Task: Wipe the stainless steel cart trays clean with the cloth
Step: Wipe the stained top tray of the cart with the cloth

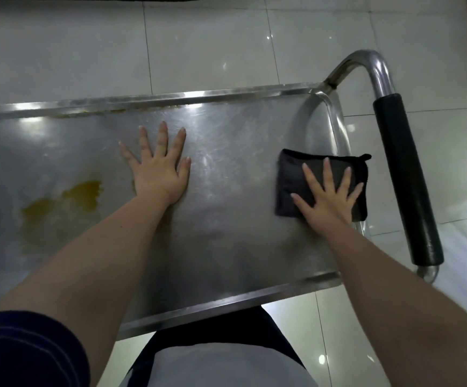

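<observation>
The stainless steel cart tray [226,219] fills the middle of the head view. A folded black cloth [291,180] lies on its right end, near the raised rim. My right hand [327,199] presses flat on the cloth with fingers spread. My left hand [159,169] rests flat on the bare steel at the tray's middle, fingers spread, holding nothing. A yellow-brown stain [62,202] marks the tray's left part, and a thin brown streak [92,113] runs along the far rim.
The cart's handle [405,174], steel tube with a black grip, stands just right of the cloth. Glossy white floor tiles [198,46] surround the cart. My body and a dark sleeve [25,350] are against the tray's near edge.
</observation>
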